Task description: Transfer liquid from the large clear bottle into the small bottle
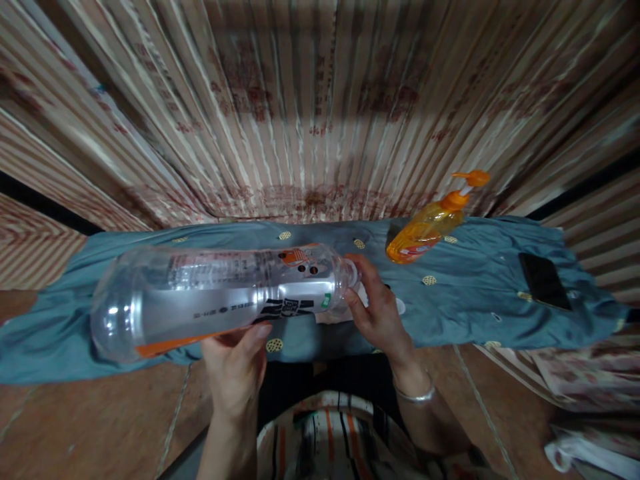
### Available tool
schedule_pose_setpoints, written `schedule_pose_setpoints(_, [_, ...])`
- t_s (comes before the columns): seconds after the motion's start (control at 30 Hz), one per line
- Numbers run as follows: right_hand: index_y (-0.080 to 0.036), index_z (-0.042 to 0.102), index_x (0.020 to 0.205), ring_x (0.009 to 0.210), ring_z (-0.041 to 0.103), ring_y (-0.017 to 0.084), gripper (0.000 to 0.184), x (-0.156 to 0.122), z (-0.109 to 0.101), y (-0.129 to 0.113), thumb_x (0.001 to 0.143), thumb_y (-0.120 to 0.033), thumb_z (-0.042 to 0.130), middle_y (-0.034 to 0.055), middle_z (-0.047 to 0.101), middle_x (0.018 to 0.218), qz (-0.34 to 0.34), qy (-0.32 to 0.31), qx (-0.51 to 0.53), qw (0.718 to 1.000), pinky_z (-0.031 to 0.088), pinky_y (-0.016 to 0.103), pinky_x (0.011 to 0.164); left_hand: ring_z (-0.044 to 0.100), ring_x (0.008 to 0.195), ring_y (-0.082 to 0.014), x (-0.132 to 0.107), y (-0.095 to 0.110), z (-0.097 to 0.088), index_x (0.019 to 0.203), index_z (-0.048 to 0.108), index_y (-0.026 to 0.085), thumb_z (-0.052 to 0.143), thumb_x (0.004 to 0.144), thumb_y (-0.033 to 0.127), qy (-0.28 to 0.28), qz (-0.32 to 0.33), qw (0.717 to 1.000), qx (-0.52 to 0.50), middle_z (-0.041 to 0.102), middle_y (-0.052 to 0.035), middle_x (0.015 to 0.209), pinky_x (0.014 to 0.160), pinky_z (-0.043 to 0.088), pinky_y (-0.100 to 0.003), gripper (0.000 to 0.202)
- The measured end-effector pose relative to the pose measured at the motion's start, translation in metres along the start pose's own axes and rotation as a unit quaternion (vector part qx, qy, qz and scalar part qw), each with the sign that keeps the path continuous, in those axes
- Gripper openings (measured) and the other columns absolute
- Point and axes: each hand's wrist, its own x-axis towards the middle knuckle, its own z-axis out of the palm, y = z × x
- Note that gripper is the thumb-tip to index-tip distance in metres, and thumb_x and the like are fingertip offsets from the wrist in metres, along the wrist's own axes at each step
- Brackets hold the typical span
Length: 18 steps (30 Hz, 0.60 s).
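Note:
A large clear plastic bottle lies sideways in the air over a blue-grey cloth, its base to the left and its neck to the right. My left hand grips it from below near the middle, thumb against the label. My right hand is closed around the bottle's neck and mouth; whether a cap is there is hidden by the fingers. A silver bangle sits on my right wrist.
An orange pump bottle lies tilted on the cloth at the back right. A dark phone rests on the cloth's right end. A striped curtain hangs behind. Reddish tiled floor lies below, with patterned fabric and a white bag at the lower right.

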Motion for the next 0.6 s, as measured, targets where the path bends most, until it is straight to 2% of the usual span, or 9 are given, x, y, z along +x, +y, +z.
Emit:
schedule_pose_setpoints(0.17, [-0.027,0.043,0.163,0.128,0.075,0.028,0.051,0.001,0.000,-0.001,0.114,-0.040,0.047,0.0121,0.072,0.145,0.013,-0.009,-0.001,1.000,0.064,0.042,0.105,0.080,0.105,-0.0304,0.000,-0.004,-0.003,0.112,0.081,0.025,0.107,0.056,0.042,-0.021,-0.005,1.000,-0.022,0.084,-0.0075,0.104,0.097,0.065,-0.045,0.065])
schedule_pose_setpoints(0.3, [-0.030,0.038,0.167,0.136,0.071,0.027,0.056,0.000,-0.001,0.000,0.114,-0.040,0.049,0.0114,0.068,0.152,0.002,-0.005,0.001,1.000,0.062,0.044,0.111,0.081,0.104,-0.0300,0.000,-0.004,-0.004,0.116,0.080,0.024,0.107,0.057,0.041,-0.025,0.003,0.999,-0.024,0.084,-0.0077,0.105,0.097,0.064,-0.043,0.067])
schedule_pose_setpoints(0.5, [-0.039,0.019,0.174,0.151,0.058,0.032,0.086,-0.013,0.006,0.010,0.105,-0.051,0.068,0.0101,0.053,0.168,0.051,0.017,0.037,0.998,0.053,0.058,0.123,0.081,0.101,-0.0290,0.001,-0.006,-0.003,0.116,0.080,0.024,0.107,0.056,0.046,-0.020,0.011,1.000,-0.014,0.084,-0.0075,0.104,0.095,0.065,-0.040,0.069])
schedule_pose_setpoints(0.6, [-0.036,0.019,0.175,0.153,0.055,0.036,0.099,-0.024,0.014,0.019,0.097,-0.055,0.077,0.0125,0.051,0.169,0.100,0.037,0.051,0.993,0.050,0.064,0.124,0.081,0.103,-0.0293,0.001,-0.006,-0.003,0.117,0.080,0.024,0.107,0.055,0.046,-0.019,0.013,1.000,-0.008,0.084,-0.0077,0.105,0.096,0.065,-0.040,0.071])
